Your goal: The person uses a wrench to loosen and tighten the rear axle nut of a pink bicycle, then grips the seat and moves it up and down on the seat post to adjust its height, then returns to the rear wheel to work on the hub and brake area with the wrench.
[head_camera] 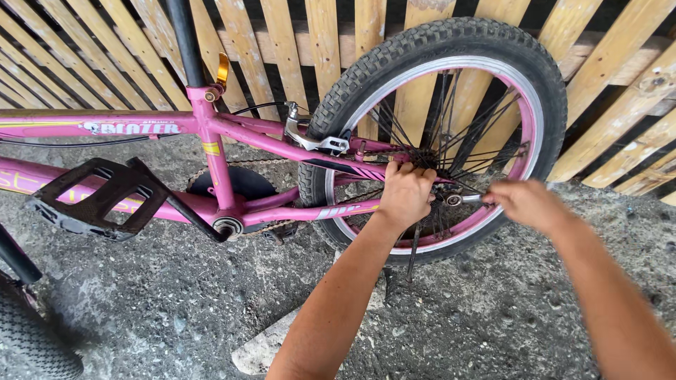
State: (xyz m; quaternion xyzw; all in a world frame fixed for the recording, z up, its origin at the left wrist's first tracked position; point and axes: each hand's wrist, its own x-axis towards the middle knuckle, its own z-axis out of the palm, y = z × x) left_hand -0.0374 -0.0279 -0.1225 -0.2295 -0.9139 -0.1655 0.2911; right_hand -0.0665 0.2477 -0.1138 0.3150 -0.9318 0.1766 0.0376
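A black tyre (28, 338) with fine tread fills the lower left corner of the ground (176, 302), which is rough grey concrete. Right of it a black plastic pedal (91, 197), a flat open grid, sticks out on its crank toward the camera. The bike frame (211, 134) is glossy pink metal tubing; its top tube runs level from the left edge, and the seat tube rises straight up to a black seat post with a gold clamp. A rusty chain (271, 226) runs along the lower stay toward the rear hub. A silver brake caliper (313, 141) sits at the tyre's upper left.

The rear wheel (451, 42) stands upright against a fence (296, 49) of slanted pale wooden slats. It has a knobby black tyre, a pink rim with a silver edge and thin black spokes. The bike's long axis runs left to right, with the wheel at the right end.

The left hand (405, 193) is curled closed over the frame end at the hub. The right hand (524, 203) is closed on a slim silver tool (470, 199) lying level, its tip at the axle nut (453, 200). The hands are near each other, not touching. A pale flat stone (271, 345) lies under the left forearm.
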